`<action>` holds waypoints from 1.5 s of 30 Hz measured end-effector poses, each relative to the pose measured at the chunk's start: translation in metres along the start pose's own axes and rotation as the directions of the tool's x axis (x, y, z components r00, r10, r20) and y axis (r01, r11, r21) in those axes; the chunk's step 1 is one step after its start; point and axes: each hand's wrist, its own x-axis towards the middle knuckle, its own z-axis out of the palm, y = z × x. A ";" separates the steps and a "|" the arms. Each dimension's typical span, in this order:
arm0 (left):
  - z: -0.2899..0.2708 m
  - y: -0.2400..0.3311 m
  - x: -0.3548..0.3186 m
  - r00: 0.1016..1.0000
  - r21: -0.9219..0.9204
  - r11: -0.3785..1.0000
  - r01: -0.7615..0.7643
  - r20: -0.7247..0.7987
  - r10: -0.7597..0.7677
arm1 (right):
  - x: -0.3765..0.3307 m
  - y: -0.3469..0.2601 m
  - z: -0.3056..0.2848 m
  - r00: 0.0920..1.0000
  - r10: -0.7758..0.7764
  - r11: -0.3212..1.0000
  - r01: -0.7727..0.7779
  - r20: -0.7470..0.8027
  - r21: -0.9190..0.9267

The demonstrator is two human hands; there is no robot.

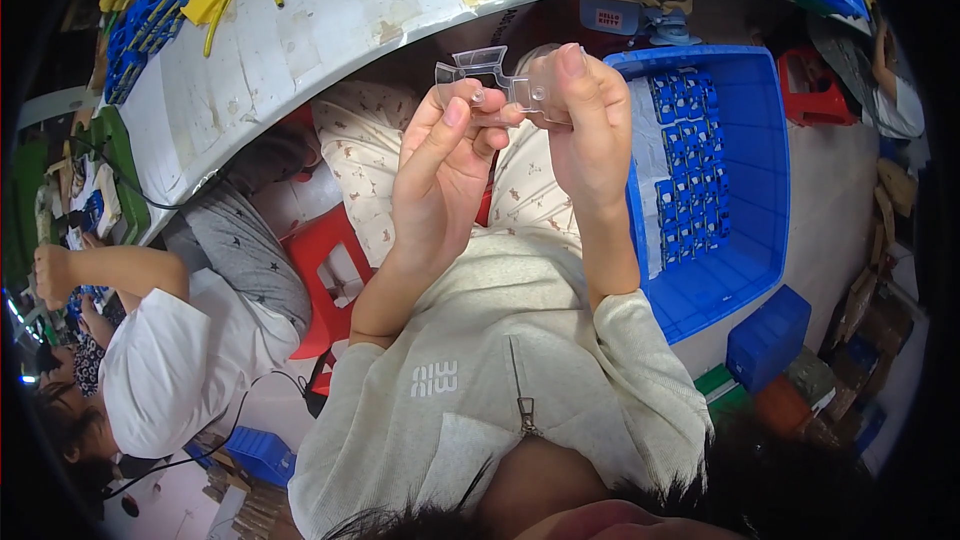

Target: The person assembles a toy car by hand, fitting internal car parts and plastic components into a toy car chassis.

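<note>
Your left hand (440, 165) and right hand (585, 120) both pinch a clear plastic part (490, 78), raised above your lap just below the table (330, 10) edge; fingers of each hand are closed on it. A blue crate (745, 190) of blue pieces (690, 165) sits to your right; a co-worker (160, 360) sits to your left.

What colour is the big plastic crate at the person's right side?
Blue: the large rectangular plastic crate shows best in the head view.

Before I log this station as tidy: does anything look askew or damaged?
Nothing stands out. Both hands, left hand and right hand, hold a clear plastic part that looks intact; small blue parts lie in the blue crate.
</note>
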 end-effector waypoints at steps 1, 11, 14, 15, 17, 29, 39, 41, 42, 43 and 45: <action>0.001 0.000 -0.001 1.000 -0.017 1.000 0.004 -0.002 -0.004 | 0.000 -0.002 0.000 1.000 0.011 1.000 -0.011 0.004 -0.001; -0.011 0.011 -0.002 0.988 -0.138 0.978 -0.156 -0.021 0.154 | 0.007 -0.011 -0.041 0.990 -0.121 0.983 0.130 -0.074 0.128; -0.011 0.007 0.000 0.992 -0.050 0.990 -0.129 -0.008 0.129 | 0.002 -0.006 -0.024 0.998 -0.039 0.997 0.042 -0.046 0.063; -0.010 0.006 0.000 0.992 -0.050 0.991 -0.128 -0.008 0.127 | 0.001 -0.006 -0.019 0.998 0.011 1.000 -0.010 -0.061 0.016; -0.009 0.005 0.000 0.993 -0.035 0.992 -0.120 -0.014 0.120 | -0.005 0.002 -0.024 1.000 0.024 0.999 -0.025 0.014 0.037; -0.007 0.004 -0.004 0.994 -0.070 0.992 -0.107 -0.021 0.106 | 0.002 0.003 -0.019 0.976 -0.208 0.976 0.212 -0.062 0.050; 0.000 0.002 -0.005 0.996 0.199 0.976 -0.085 0.048 0.077 | -0.012 -0.002 -0.011 0.987 -0.029 0.983 0.057 0.159 -0.175; -0.004 0.005 -0.003 0.997 0.198 0.979 -0.041 0.067 0.028 | -0.013 -0.002 -0.014 0.982 -0.029 0.986 0.058 0.186 -0.156; -0.006 0.006 -0.001 0.996 0.197 0.980 0.006 0.089 -0.024 | -0.014 -0.001 -0.015 0.975 -0.032 0.980 0.075 0.221 -0.187; -0.008 0.008 0.000 0.996 0.196 0.981 0.004 0.088 -0.022 | -0.014 0.000 -0.016 0.966 -0.035 0.972 0.093 0.256 -0.217; -0.012 0.010 0.001 0.994 0.223 0.974 0.050 0.086 -0.070 | -0.015 0.002 -0.018 0.956 -0.044 0.967 0.114 0.289 -0.229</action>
